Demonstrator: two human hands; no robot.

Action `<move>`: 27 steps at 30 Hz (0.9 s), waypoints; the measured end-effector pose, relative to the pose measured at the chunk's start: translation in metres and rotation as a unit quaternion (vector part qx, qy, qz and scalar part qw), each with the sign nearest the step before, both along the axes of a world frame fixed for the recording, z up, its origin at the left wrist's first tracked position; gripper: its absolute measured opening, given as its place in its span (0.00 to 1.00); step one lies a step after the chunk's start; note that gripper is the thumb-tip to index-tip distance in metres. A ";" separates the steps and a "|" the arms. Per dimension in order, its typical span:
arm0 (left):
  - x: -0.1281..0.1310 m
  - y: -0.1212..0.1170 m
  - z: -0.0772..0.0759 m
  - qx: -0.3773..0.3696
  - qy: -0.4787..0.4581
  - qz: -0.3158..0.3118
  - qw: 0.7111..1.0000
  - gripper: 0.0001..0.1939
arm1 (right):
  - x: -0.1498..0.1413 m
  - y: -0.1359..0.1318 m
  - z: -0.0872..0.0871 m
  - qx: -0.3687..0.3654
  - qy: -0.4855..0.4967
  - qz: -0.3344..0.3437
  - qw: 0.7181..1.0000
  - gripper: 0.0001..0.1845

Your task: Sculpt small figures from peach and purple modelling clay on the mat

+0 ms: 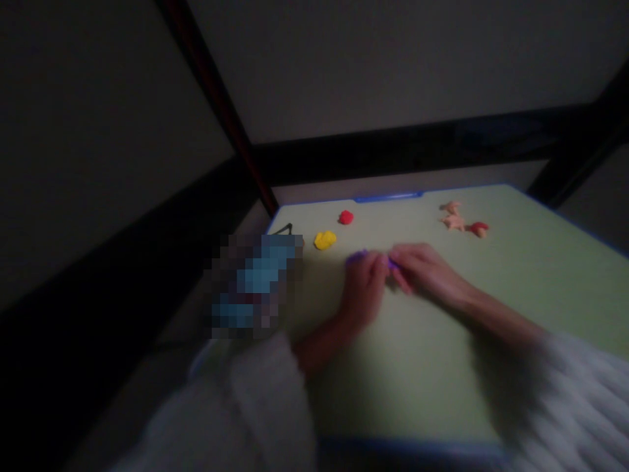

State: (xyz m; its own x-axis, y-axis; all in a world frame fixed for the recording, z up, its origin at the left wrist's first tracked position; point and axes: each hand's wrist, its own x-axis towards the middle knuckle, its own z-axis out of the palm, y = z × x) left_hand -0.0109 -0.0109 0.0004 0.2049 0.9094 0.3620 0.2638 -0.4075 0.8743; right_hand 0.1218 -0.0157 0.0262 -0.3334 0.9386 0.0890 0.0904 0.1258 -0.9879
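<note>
Above the middle of the table, my left hand (366, 285) and my right hand (425, 269) are close together. Between their fingertips is a piece of purple modelling clay (392, 263), mostly covered by the fingers and blurred. Both hands are closed on it, and some purple also shows behind the left fingers. Just beyond my left hand lies a flattened yellow lump of clay (325, 240). Farther back is a small red lump (346, 217).
A pale green table (407, 373) with a blue rim carries everything. Beige shaped pieces (454, 221) and a red-topped beige piece (478, 229) lie at the back right. A pixelated blue object (260, 272) covers the left edge. A wall rises behind.
</note>
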 end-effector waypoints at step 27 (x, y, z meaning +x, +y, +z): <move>-0.002 0.002 0.000 -0.030 -0.041 -0.001 0.999 0.17 | 0.010 0.005 0.002 0.030 -0.007 0.032 0.999 0.20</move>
